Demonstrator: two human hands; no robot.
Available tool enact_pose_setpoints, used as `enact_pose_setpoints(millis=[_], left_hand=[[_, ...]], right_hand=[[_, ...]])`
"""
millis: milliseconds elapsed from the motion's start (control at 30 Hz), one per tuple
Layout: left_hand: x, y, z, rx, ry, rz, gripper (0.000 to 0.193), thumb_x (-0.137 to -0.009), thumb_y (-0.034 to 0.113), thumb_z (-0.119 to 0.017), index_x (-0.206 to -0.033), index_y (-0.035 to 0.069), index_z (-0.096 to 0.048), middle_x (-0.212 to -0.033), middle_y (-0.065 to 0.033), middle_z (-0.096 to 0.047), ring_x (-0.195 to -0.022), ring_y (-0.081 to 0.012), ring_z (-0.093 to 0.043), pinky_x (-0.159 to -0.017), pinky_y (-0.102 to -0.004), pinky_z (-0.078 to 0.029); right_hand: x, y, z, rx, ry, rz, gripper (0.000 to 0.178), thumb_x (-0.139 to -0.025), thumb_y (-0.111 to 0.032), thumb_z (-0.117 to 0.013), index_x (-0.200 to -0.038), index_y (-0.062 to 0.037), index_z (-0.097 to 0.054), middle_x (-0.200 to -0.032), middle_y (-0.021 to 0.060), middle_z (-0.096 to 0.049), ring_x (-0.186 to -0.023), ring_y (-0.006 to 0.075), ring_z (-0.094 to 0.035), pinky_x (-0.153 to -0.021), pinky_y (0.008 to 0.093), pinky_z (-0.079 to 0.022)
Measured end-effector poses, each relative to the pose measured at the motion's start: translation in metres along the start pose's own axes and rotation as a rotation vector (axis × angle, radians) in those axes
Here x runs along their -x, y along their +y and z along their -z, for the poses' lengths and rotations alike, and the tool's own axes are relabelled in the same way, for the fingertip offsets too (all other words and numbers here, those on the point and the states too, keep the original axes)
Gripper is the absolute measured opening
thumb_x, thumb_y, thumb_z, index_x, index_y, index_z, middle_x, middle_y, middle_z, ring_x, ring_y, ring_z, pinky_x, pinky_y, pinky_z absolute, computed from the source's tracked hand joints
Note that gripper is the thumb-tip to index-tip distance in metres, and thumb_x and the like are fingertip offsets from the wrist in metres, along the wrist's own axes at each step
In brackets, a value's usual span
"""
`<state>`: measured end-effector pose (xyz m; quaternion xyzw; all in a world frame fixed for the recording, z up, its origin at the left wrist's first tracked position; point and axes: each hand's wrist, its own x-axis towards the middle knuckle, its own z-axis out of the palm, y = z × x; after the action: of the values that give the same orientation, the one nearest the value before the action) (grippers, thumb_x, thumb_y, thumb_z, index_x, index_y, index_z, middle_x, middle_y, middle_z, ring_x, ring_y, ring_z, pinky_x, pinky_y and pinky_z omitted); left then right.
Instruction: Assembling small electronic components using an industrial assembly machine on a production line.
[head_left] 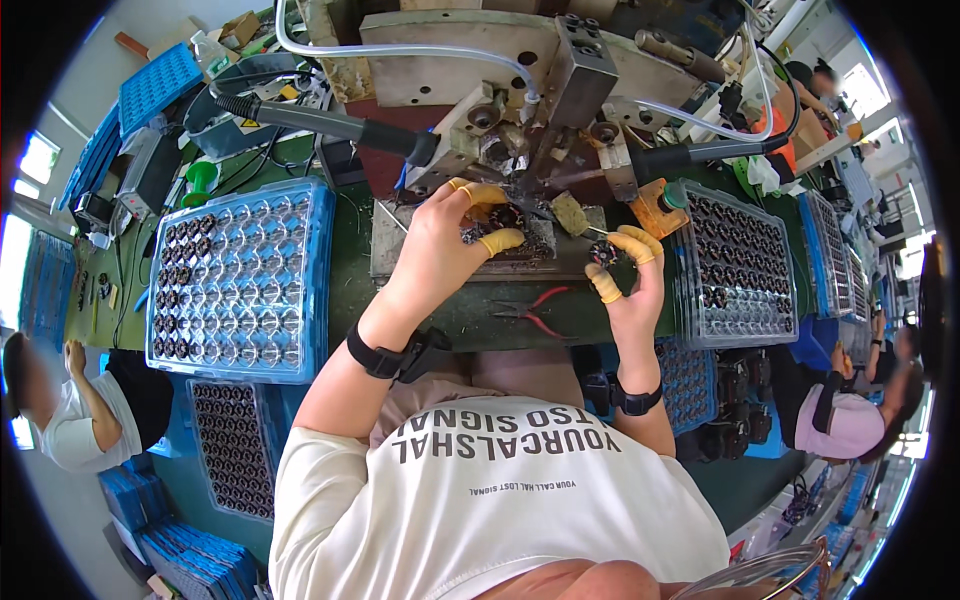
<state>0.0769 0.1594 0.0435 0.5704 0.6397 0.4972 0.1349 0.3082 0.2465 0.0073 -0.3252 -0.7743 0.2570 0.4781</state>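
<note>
My left hand [440, 240], with yellow finger cots on its fingertips, pinches a dark round coil part [507, 217] at the metal fixture plate [400, 255]. In my right hand [636, 290], also in yellow finger cots, is a similar small dark round coil part [603, 253], between thumb and fingers. A tan, rough-faced block [569, 213] sits between the hands, a thin rod reaching from it toward my right fingers; whether they touch it I cannot tell. Dark scraps litter the plate around the left fingers. Red-handled pliers [535, 310] lie on the green bench just below the plate.
A metal machine [460, 60] with hoses stands ahead, two black-handled tools [350, 130] [710, 152] pointing inward. A clear-and-blue tray [320, 260], partly filled with dark parts, is at left; a fuller tray [735, 265] at right. An orange-brown block [655, 207] stands beside it. People sit at both sides.
</note>
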Motion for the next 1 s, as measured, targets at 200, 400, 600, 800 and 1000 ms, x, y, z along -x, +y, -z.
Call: enact_pose_setpoints(millis=[200,400,600,800,1000], left_hand=[[0.001,0.007,-0.003,0.014,0.067,-0.086,0.043,-0.069,0.017,-0.083,-0.105,0.001,-0.066,-0.096,-0.0112,-0.064,-0.082,-0.0255,-0.063,-0.073,-0.0325,-0.052],[-0.005,0.004,-0.001,0.046,-0.069,0.064,0.043,-0.07,0.019,-0.083,-0.104,0.0,-0.065,-0.097,-0.0122,-0.062,-0.081,-0.0262,-0.061,-0.072,-0.0333,-0.05],[0.005,0.001,-0.013,-0.123,0.038,-0.062,0.043,-0.071,0.017,-0.081,-0.105,-0.001,-0.061,-0.1,-0.0133,-0.06,-0.087,-0.0316,-0.062,-0.076,-0.0371,-0.051],[0.007,-0.007,-0.021,-0.113,0.148,-0.251,0.048,-0.072,0.017,-0.082,-0.107,-0.002,-0.056,-0.101,-0.0154,-0.059,-0.083,-0.0301,-0.061,-0.072,-0.0364,-0.051],[0.021,0.004,-0.008,-0.055,0.174,-0.178,0.063,-0.069,0.015,-0.082,-0.122,-0.001,-0.051,-0.11,-0.0168,-0.059,-0.102,-0.0333,-0.059,-0.087,-0.038,-0.051]], right_hand=[[0.003,0.013,0.003,-0.028,0.005,-0.044,0.042,-0.069,-0.013,-0.084,-0.106,-0.0059,-0.064,-0.115,0.0096,-0.056,-0.107,0.0247,-0.053,-0.093,0.0338,-0.044],[0.005,0.017,0.006,-0.026,0.007,-0.046,0.042,-0.07,-0.015,-0.083,-0.106,-0.0058,-0.064,-0.116,0.0096,-0.056,-0.108,0.025,-0.053,-0.095,0.0346,-0.043],[0.008,0.015,0.011,0.042,0.02,-0.054,0.041,-0.071,-0.017,-0.083,-0.106,-0.0063,-0.064,-0.117,0.0097,-0.057,-0.11,0.0255,-0.052,-0.096,0.0354,-0.042],[-0.011,0.023,0.016,0.346,0.088,0.122,0.039,-0.074,-0.017,-0.079,-0.106,-0.005,-0.062,-0.12,0.0149,-0.057,-0.114,0.0333,-0.051,-0.098,0.043,-0.039],[-0.042,0.058,0.03,0.644,0.105,0.205,0.037,-0.085,-0.02,-0.071,-0.112,-0.0005,-0.055,-0.127,0.0238,-0.053,-0.123,0.0446,-0.045,-0.1,0.048,-0.038]])
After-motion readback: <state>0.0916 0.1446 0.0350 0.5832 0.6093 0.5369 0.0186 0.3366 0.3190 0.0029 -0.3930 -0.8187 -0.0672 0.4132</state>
